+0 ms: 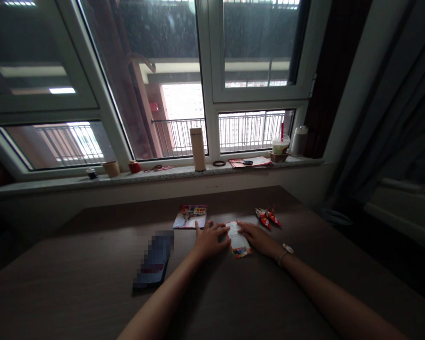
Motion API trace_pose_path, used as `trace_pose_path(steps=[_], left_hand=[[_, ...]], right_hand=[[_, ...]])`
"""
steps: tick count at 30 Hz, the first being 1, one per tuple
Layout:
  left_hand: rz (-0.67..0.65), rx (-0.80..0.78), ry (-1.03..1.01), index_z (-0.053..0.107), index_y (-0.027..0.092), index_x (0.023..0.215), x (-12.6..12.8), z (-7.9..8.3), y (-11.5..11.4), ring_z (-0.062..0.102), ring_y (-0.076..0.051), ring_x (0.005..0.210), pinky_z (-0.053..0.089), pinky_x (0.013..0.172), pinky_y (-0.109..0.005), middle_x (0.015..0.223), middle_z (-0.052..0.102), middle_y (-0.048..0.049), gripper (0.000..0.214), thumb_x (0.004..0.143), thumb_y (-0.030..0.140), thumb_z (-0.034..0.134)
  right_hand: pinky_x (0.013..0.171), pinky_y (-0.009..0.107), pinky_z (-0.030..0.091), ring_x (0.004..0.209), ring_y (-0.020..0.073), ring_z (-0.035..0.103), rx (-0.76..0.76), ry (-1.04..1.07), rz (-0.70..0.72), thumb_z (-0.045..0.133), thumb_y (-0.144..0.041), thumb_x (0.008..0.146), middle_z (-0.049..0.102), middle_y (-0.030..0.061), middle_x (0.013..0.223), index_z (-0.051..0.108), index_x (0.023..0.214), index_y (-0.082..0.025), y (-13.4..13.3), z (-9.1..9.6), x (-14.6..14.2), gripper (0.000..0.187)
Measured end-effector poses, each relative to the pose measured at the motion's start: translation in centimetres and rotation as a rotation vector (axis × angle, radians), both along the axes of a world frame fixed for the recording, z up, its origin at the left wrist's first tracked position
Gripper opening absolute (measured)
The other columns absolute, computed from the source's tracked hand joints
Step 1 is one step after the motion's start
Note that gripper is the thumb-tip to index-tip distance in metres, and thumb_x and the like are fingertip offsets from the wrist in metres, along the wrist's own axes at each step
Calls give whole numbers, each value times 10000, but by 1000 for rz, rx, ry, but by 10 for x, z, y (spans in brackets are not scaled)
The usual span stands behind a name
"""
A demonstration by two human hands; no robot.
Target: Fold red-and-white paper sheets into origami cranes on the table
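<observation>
A small sheet of paper (236, 236), white on its upper side with a colourful printed strip at the near end, lies on the table between my hands. My left hand (210, 239) is open, fingers spread, with its fingertips at the sheet's left edge. From the other side, my right hand (258, 237) rests its outstretched fingers on the sheet's upper right edge. Just beyond my left hand is a printed leaflet (190, 216). Folded red-and-white paper pieces (267, 217) sit past my right hand.
A dark, partly pixelated phone-like object (154, 262) lies left of my left forearm. Along the windowsill (156, 175) stand a beige flask (197, 149), a paper cup (111, 168), scissors (247, 162) on red papers, and a drink cup with straw (280, 144).
</observation>
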State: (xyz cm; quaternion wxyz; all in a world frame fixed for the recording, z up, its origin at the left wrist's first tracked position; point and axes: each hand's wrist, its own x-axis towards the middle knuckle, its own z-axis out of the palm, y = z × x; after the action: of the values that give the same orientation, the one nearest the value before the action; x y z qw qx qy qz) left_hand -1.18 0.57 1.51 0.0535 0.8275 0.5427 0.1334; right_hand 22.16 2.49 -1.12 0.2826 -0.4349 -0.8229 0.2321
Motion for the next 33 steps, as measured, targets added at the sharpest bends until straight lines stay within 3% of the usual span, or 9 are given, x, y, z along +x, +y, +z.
trace_pose_path(steps=[4,10,18,33], left_hand=[[-13,-1,4,550,467,1312,0,1,1,361,-350,1360,-18,1097,-769,1415,554,43,465,864,591,532],[-9,-19,2,542,491,1306,-1,2,3,363,-348,1363,-20,1087,-778,1421,548,60,459,861,605,527],[-12,-19,-3,552,480,1305,-1,3,2,353,-348,1365,-54,1087,-770,1425,547,49,468,853,602,536],[-8,-15,9,533,492,1320,-2,3,1,364,-352,1360,-42,1079,-783,1423,544,61,475,859,607,533]], right_hand=[[1160,407,320,1343,237,468,23,-19,32,467,-347,937,529,126,1433,669,1081,-167,5,-4,5,306],[1190,424,267,1414,254,373,-55,-130,69,532,-301,892,445,86,1509,640,1189,-199,4,5,14,333],[1226,426,159,1497,273,166,-241,-283,149,642,-373,827,233,40,1611,481,1430,-260,0,26,25,634],[1221,484,107,1496,315,127,-294,-231,195,811,-381,677,195,50,1615,421,1451,-328,2,28,31,868]])
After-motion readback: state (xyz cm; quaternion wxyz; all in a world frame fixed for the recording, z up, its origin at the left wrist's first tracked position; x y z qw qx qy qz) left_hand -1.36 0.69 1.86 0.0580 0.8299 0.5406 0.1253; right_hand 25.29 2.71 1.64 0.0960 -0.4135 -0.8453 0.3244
